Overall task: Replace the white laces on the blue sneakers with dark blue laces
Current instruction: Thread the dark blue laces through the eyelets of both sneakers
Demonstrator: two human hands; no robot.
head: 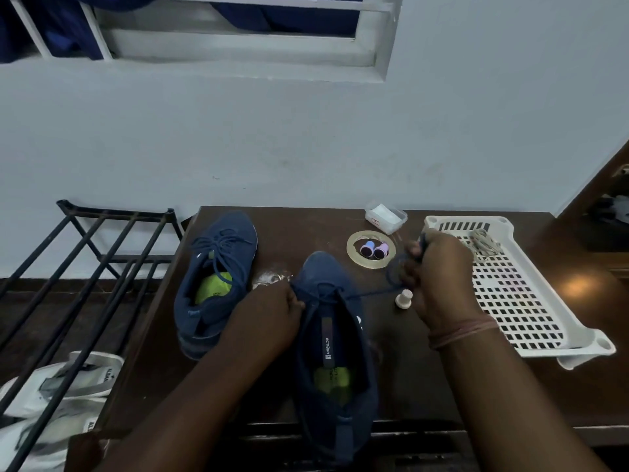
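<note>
Two blue sneakers lie on a dark brown table (425, 379). The left sneaker (214, 284) is fully laced with a dark blue lace. The right sneaker (335, 352) lies in front of me, toe pointing away, with a dark blue lace (374, 293) through its lowest eyelets. My left hand (272, 315) pinches the lace at the sneaker's left eyelets. My right hand (439, 270) grips the lace's other end in a fist, pulled taut to the right. White laces (485, 245) lie bundled in a white basket tray (531, 318).
A tape roll (354, 257) holds two small thread spools (374, 250). Behind it sits a clear plastic box (386, 216). A small white bobbin (404, 298) stands by my right hand. A black metal rack (88, 274) and a white bag (58, 396) are on the left.
</note>
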